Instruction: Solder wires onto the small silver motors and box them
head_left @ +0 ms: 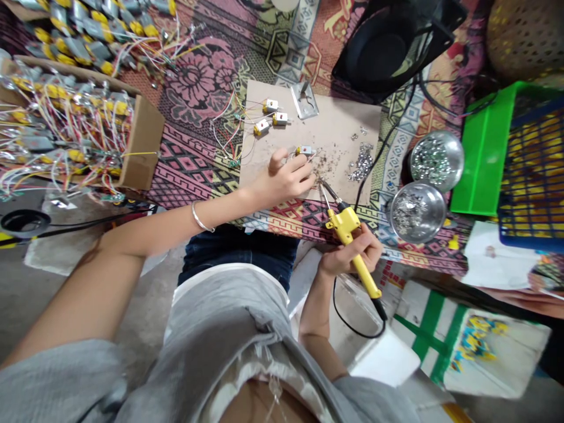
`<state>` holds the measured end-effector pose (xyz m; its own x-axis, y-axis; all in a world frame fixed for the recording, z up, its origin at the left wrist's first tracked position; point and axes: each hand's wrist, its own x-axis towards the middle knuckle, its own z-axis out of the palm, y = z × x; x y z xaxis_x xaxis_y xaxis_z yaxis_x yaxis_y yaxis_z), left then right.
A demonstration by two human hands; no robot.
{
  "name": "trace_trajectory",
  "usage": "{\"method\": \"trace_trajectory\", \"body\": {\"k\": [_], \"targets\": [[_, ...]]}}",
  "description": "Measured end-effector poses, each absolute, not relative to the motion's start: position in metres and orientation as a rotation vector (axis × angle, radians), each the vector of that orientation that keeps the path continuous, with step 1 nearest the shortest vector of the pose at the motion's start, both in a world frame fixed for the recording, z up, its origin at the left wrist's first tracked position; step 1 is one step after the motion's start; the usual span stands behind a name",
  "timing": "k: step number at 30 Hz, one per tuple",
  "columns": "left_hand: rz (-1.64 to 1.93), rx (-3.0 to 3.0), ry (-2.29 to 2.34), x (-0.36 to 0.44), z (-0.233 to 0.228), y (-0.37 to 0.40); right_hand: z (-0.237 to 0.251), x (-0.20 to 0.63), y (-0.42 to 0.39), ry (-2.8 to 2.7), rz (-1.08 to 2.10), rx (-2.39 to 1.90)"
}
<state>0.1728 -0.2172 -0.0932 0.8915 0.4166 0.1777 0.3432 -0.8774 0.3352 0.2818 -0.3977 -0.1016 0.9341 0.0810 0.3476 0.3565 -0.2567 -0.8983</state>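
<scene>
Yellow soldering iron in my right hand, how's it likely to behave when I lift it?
The yellow soldering iron will probably feel stiff, since its long handle looks straight and hard. Its black cord hangs in a loose curve, so that part should flop and may drag. The slim prongs up front might bend if knocked.

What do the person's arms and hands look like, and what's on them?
The left hand and right hand are bare, without gloves. A thin, shiny silver bangle circles the left forearm; I see none on the right. The short sleeves are plain grey.
</scene>
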Motion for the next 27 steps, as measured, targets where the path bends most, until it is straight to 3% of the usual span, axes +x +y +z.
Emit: {"method": "trace_trajectory", "body": {"k": [27], "targets": [[0.422, 2.774, 0.671, 0.175, -0.093, -0.232, -0.104, 0.282, -0.397, -0.346, -0.35, -1.795]]}}
